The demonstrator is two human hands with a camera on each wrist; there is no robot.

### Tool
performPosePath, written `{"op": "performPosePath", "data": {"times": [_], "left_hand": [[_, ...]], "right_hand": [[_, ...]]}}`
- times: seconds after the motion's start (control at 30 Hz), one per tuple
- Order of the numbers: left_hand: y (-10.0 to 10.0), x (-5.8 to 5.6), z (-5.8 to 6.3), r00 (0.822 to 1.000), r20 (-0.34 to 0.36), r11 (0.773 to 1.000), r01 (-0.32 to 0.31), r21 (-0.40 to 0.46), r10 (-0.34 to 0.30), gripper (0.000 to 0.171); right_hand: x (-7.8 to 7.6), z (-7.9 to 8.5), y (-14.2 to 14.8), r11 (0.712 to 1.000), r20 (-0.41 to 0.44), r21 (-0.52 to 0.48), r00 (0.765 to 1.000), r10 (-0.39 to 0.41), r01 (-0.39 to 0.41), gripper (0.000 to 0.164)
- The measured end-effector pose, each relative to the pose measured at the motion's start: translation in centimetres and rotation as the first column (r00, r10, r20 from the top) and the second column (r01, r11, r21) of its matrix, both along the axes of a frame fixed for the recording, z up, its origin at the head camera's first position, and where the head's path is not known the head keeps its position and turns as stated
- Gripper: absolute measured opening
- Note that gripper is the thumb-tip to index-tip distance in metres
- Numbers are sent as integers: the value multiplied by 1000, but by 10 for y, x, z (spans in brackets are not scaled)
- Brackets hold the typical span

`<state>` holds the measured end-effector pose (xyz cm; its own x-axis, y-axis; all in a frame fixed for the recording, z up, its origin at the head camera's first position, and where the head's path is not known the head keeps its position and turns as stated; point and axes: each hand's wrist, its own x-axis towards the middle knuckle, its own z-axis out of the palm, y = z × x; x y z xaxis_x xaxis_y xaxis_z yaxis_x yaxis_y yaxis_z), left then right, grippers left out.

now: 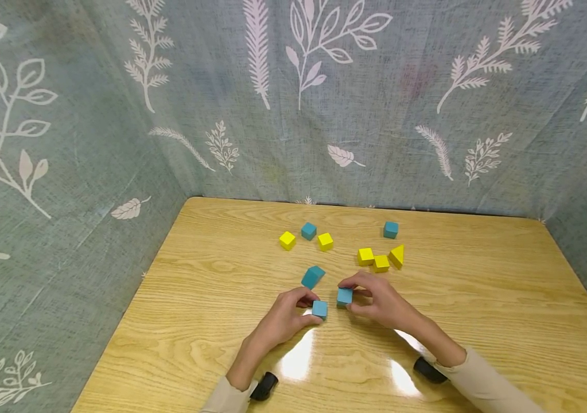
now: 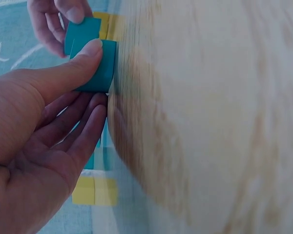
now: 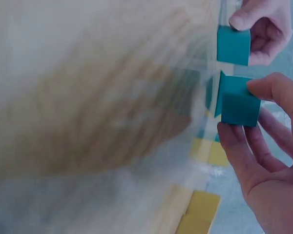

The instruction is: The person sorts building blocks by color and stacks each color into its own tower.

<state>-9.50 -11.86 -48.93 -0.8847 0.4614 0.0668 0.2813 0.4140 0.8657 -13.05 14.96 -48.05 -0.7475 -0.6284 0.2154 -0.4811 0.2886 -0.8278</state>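
One blue cube point(image 1: 319, 309) is pinched by the left hand point(image 1: 283, 319), another blue cube point(image 1: 344, 296) by the right hand point(image 1: 380, 301); both are held low over the tabletop point(image 1: 479, 321), near each other, fingers curled round them.

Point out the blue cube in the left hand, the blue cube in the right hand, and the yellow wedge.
left-hand blue cube point(image 1: 319, 309), head view, top face.
right-hand blue cube point(image 1: 344, 296), head view, top face.
yellow wedge point(image 1: 397, 256), head view, sloped face.

cubes in hands point(image 1: 319, 309): teal blue
loose blocks point(image 1: 366, 256): yellow; others teal
table point(image 1: 479, 298): light wood grain
curtain point(image 1: 66, 115): grey-green, white leaf print
sleeves point(image 1: 484, 384): beige
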Motion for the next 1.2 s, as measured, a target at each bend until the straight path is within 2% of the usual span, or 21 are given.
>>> {"op": "performPosePath", "data": {"times": [0.17,0.43,0.67,1.2], "left_hand": [[0,0,0,1000,-2,1000,0,3,0,28],[0,-1,-1,1000,-10,1000,3,12,-3,28],[1,-1,0,1000,-14,1000,4,15,-4,28],[0,0,-1,1000,-19,1000,-4,13,5,29]], "right_hand": [[6,-4,-5,998,35,-3,997,65,-65,36],[11,-5,-12,997,26,17,997,73,-74,37],[11,-5,-15,991,80,-21,988,130,-129,35],[9,-6,-14,991,74,-5,988,133,-133,36]]}}
